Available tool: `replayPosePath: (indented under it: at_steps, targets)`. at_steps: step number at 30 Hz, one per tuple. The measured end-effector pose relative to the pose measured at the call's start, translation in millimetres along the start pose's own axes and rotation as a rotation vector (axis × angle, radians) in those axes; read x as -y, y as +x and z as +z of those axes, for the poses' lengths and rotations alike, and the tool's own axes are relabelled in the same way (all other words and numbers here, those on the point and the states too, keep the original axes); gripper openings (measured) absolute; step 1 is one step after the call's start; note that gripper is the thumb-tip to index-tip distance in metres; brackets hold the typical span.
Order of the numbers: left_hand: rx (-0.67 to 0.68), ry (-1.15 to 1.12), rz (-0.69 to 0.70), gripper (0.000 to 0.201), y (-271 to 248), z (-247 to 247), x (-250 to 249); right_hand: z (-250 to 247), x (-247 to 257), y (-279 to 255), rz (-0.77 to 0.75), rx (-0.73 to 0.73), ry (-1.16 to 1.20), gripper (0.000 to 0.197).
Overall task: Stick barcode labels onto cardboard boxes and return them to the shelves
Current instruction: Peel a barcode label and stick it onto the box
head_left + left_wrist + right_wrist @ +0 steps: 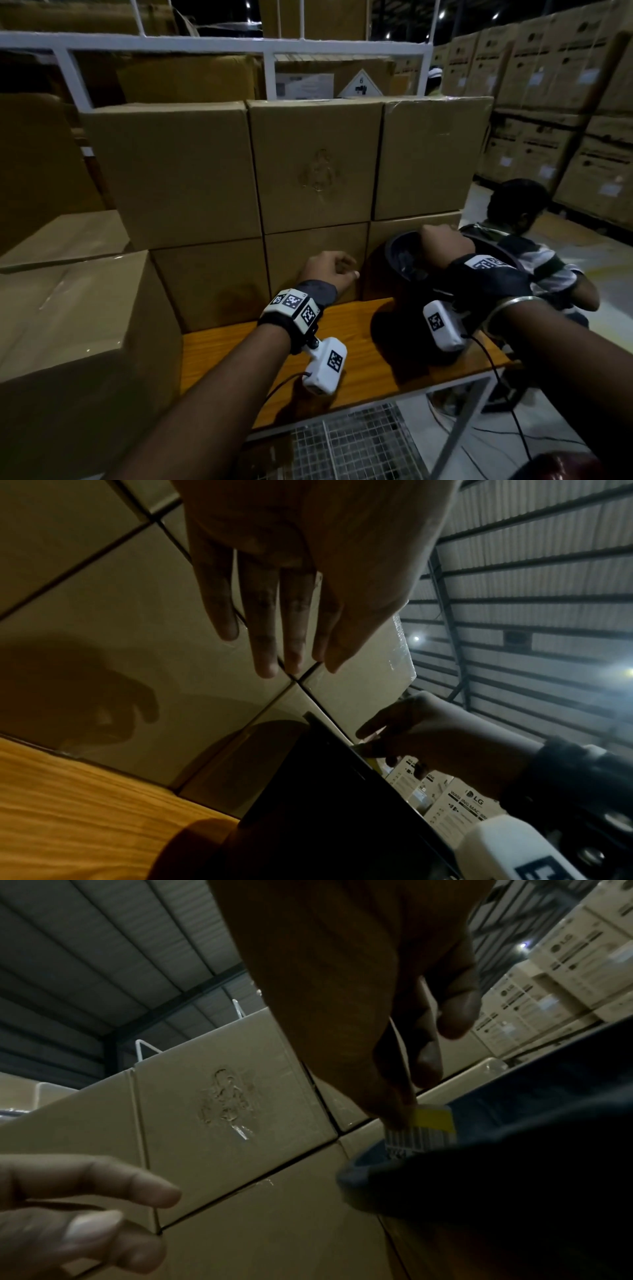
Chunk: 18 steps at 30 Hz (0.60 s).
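Note:
Plain cardboard boxes (315,164) stand stacked in two rows on a wooden shelf top (356,346). The upper middle box (226,1104) has a dented mark on its face. My left hand (330,270) hovers in front of the lower middle box (315,250), its fingers (274,620) relaxed and holding nothing. My right hand (440,241) reaches into a black round container (400,260) beside the boxes. In the right wrist view its fingertips (394,1107) pinch a barcode label (423,1131) with a yellow stripe at the container's rim (363,1167).
A large box (78,325) stands at the left, close to my left arm. A white metal frame (205,42) runs above the stack. A person (520,240) sits on the floor at the right, with tall stacks of printed cartons (565,102) behind. Wire mesh (342,445) lies below the shelf top.

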State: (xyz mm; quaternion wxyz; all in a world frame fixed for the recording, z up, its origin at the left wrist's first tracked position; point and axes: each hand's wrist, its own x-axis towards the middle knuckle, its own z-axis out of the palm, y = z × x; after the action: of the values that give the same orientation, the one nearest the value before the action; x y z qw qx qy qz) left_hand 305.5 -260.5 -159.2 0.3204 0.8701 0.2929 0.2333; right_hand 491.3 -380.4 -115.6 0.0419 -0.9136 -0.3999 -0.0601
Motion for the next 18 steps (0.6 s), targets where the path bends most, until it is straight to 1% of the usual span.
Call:
replayPosePath:
  at_steps: [4, 6, 10, 14, 15, 17, 18]
  targets:
    - [0.004, 0.001, -0.018, 0.019, 5, 3, 9, 2, -2, 2, 0.004, 0.083, 0.051, 0.028]
    - [0.006, -0.004, -0.019, 0.018, 6, 3, 11, -1, -2, 2, 0.004, 0.097, 0.060, 0.028]
    - [-0.009, 0.007, -0.016, 0.015, 5, 0, 12, -8, -1, -3, 0.004, 0.051, 0.077, 0.028]
    - [-0.023, 0.034, -0.003, 0.015, -1, -7, 16, -14, 3, -9, 0.005, 0.026, 0.142, 0.015]
    - [-0.027, 0.041, -0.004, 0.015, -3, -9, 17, -15, 6, -11, 0.000, 0.020, 0.157, 0.014]
    - [-0.051, 0.045, -0.004, 0.014, -8, -16, 20, -17, 15, -16, -0.013, -0.003, 0.194, 0.022]
    - [-0.065, 0.043, -0.001, 0.013, -10, -20, 21, -19, 22, -19, -0.032, -0.022, 0.207, 0.022]
